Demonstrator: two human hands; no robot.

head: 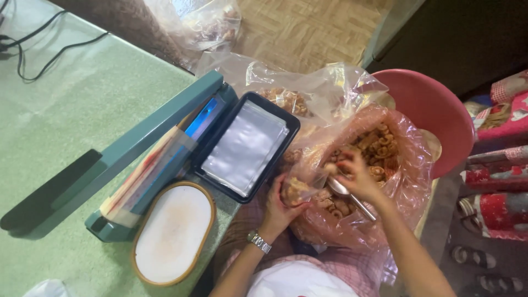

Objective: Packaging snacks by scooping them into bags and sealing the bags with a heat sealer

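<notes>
Silver wristwatch (259, 241) on left wrist; pink checked garment (341, 264), seemingly.

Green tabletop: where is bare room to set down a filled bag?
The green tabletop is bare left of the teal heat sealer, up to the black cables. It is crowded on the right: black tray of clear bags, oval white board, then the big pink snack bag where both hands work.

Left hand (283, 206) cupping small bag (297, 190), right hand (355, 175) gripping spoon (346, 193) (probably metal)
</notes>
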